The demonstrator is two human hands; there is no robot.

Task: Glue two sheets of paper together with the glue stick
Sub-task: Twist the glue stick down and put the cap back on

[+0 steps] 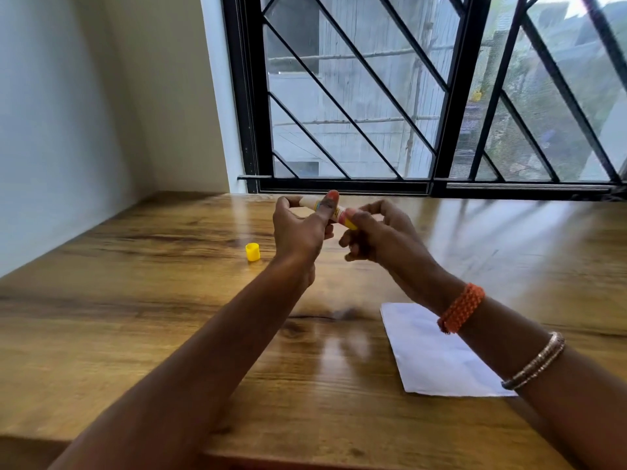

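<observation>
Head view: both hands, left hand (pixel 298 228) and right hand (pixel 376 235), grip the uncapped glue stick (pixel 330 209) above the counter (pixel 135 317), beyond the paper (pixel 431 354); over-twisting could snap the glue.

Two hands are in view, the left hand (pixel 298 228) and the right hand (pixel 376 235), with one glue stick (pixel 339 212) between them. One yellow cap (pixel 252 252) stands on the one wooden surface (pixel 135 317). One white paper (pixel 431 354) shows; whether it is a single sheet or two stacked cannot be told. The right arm wears one orange braided band (pixel 461 308) and one metal bangle (pixel 534 362)
</observation>
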